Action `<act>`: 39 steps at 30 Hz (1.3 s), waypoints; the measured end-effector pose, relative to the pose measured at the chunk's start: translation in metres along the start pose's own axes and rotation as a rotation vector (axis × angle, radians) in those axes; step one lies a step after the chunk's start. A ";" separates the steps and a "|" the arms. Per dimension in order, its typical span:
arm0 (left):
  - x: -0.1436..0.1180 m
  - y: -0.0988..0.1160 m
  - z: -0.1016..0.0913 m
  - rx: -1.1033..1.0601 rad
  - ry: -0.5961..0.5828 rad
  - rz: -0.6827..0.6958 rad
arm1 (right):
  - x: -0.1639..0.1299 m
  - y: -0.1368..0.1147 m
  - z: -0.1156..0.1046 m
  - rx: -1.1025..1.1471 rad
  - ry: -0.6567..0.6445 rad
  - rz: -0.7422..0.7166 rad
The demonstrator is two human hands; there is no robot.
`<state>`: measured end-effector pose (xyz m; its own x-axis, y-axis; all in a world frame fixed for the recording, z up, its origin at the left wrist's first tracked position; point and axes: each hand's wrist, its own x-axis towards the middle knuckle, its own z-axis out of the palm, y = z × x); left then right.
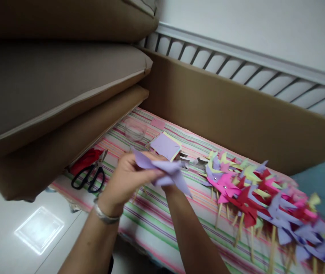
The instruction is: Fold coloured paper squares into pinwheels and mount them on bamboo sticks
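Observation:
My left hand (126, 179), with a silver bracelet at the wrist, grips a folded lilac paper piece (162, 170) above the striped cloth (151, 217). My right hand (170, 185) is mostly hidden behind that paper and holds it from beneath; only its wrist and forearm show. A row of finished paper pinwheels (253, 190) on wooden sticks, in pink, red, purple and yellow, lies to the right. A small stack of square coloured papers (165, 146) lies just beyond my hands.
Black-handled scissors (89, 176) lie at the cloth's left edge beside a red item (84, 160). A clear glass jar (134, 130) stands farther back. Brown cushions (50, 87) stack up on the left, a cardboard wall (236, 110) runs behind, white tiled floor (13, 232) below.

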<state>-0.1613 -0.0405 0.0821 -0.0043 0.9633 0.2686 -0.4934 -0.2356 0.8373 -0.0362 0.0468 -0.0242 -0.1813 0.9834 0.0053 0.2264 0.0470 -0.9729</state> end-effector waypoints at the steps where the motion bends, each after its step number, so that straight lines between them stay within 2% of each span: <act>1: 0.002 0.000 -0.005 -0.051 0.112 0.041 | -0.016 0.006 -0.016 0.035 0.029 0.027; 3: 0.007 0.000 -0.011 -0.158 0.284 0.162 | -0.048 0.018 -0.044 0.142 0.116 0.137; 4: 0.010 -0.001 -0.012 -0.189 0.329 0.207 | -0.062 0.025 -0.055 0.175 0.153 0.179; 9: 0.015 -0.006 -0.008 -0.146 0.367 0.275 | -0.108 0.044 -0.101 0.146 0.225 0.356; 12: 0.015 -0.006 -0.010 -0.119 0.387 0.303 | -0.120 0.043 -0.116 0.010 0.277 0.367; 14: 0.015 -0.005 -0.011 -0.105 0.397 0.313 | -0.122 0.039 -0.112 -0.060 0.306 0.309; 16: 0.015 -0.005 -0.011 -0.101 0.400 0.317 | -0.119 0.034 -0.095 -0.139 0.272 0.183; 17: 0.015 -0.005 -0.010 -0.108 0.398 0.321 | -0.115 0.032 -0.084 -0.198 0.227 0.094; 19: 0.015 -0.006 -0.008 -0.124 0.386 0.324 | -0.104 0.030 -0.061 -0.449 0.072 -0.179; 20: 0.015 -0.006 -0.008 -0.130 0.379 0.325 | -0.098 0.029 -0.050 -0.570 0.003 -0.271; 22: 0.015 -0.007 -0.007 -0.136 0.371 0.319 | -0.087 0.030 -0.034 -0.753 -0.085 -0.347; 24: 0.016 -0.009 -0.008 -0.136 0.372 0.305 | -0.078 0.032 -0.026 -0.822 -0.110 -0.333; 27: 0.018 -0.010 -0.007 -0.117 0.378 0.288 | -0.072 0.035 -0.026 -0.801 -0.109 -0.316; 30: 0.019 -0.011 -0.005 -0.098 0.382 0.260 | -0.072 0.030 -0.035 -0.764 -0.084 -0.314; 33: 0.017 -0.014 -0.004 -0.080 0.353 0.191 | -0.074 0.014 -0.052 -0.575 0.030 -0.274; 36: 0.013 -0.023 -0.004 0.006 0.240 0.030 | -0.079 -0.009 -0.075 -0.271 0.161 -0.167; 39: 0.012 -0.037 0.000 0.157 0.020 -0.163 | -0.088 -0.029 -0.097 -0.124 0.223 -0.090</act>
<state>-0.1432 -0.0199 0.0543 0.0459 0.9922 0.1157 -0.3473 -0.0928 0.9332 0.0658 -0.0239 0.0258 0.0063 0.9880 0.1544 0.3366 0.1433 -0.9307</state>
